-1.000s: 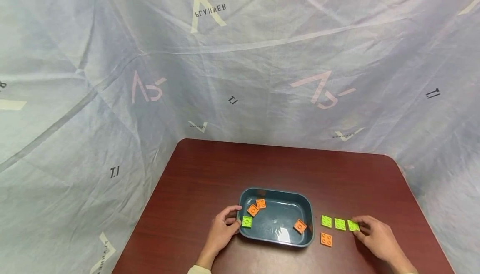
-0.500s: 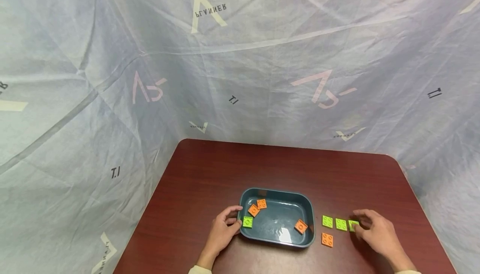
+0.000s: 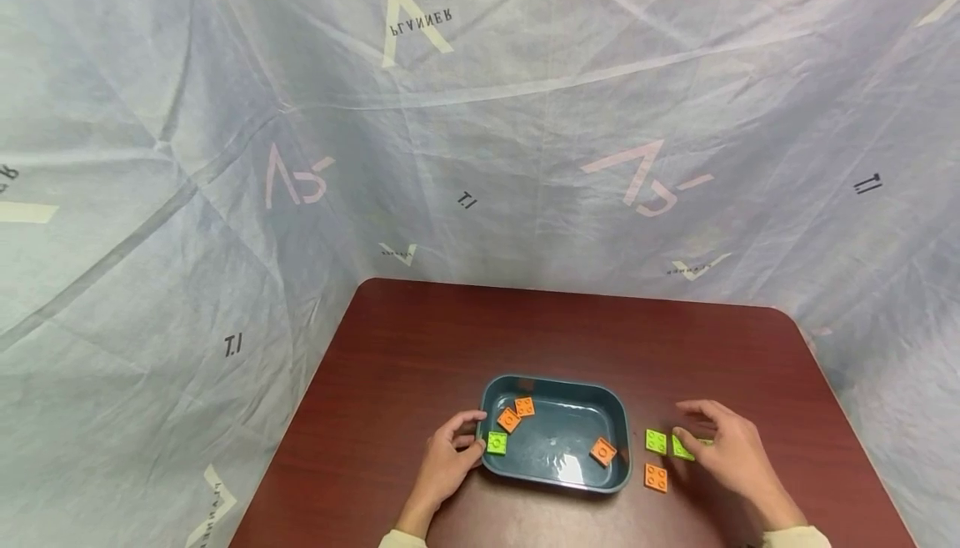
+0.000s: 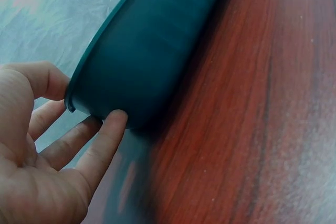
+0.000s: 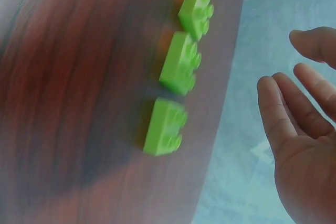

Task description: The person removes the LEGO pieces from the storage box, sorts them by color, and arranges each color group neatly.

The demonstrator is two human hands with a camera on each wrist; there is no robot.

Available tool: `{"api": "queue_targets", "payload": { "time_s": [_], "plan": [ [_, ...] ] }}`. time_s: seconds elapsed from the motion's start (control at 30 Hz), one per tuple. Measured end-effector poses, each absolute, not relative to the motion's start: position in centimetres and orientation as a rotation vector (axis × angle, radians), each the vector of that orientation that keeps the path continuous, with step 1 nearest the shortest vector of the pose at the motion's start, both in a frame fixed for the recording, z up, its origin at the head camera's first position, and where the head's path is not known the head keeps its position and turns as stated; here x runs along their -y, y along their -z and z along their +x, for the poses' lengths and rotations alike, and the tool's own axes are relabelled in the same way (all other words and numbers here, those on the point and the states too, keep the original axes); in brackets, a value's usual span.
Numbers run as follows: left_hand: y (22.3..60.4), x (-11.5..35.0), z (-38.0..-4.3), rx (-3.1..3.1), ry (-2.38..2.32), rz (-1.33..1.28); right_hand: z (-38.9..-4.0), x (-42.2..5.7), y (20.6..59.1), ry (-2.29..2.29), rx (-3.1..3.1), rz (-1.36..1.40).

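At the left end of a dark teal tray point(image 3: 555, 480), my left hand point(image 3: 447, 458) grips the rim; in the left wrist view its fingers lie along the outer wall. My right hand point(image 3: 731, 452) hovers with fingers apart over a row of green toy bricks right of the tray, holding nothing. The right wrist view shows the near green brick point(image 5: 164, 127), the middle green brick point(image 5: 177, 65) and the far green brick point(image 5: 194, 11) lined up, studs showing. From the head, the hand partly covers two of them. An orange brick point(image 3: 656, 479) sits in front of the row's left end.
Inside the tray lie a green brick point(image 3: 497, 443), two orange bricks near the left end, one of them the studded orange brick point(image 3: 524, 406), and another orange brick point(image 3: 603, 451) at the right. Hanging sheets point(image 3: 480, 156) stand behind the dark red table point(image 3: 420, 339).
My right hand has let go of the rightmost green brick and moved left, above the row. My left hand stays at the tray's end.
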State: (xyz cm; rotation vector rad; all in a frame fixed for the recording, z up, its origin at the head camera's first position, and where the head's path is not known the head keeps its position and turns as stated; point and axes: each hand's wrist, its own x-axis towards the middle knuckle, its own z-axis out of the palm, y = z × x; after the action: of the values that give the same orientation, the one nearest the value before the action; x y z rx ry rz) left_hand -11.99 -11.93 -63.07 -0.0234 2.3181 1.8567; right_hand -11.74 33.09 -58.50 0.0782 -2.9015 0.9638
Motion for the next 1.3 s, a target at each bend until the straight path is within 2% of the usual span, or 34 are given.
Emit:
{"api": "queue_targets", "payload": {
  "time_s": [0.53,0.73,1.3],
  "plan": [
    [63.4,12.0,-12.1,-2.293,-1.864,0.000,-13.4,-28.1,57.1,-1.142,2.817,0.402],
    [63.5,12.1,-11.9,-2.275,-1.867,-0.013,-13.8,-26.7,57.2,-1.252,2.863,0.426],
    [63.2,11.9,-11.8,-2.286,-1.882,-0.014,-14.4,-25.1,57.2,-1.247,2.859,0.674]
  ]
}}
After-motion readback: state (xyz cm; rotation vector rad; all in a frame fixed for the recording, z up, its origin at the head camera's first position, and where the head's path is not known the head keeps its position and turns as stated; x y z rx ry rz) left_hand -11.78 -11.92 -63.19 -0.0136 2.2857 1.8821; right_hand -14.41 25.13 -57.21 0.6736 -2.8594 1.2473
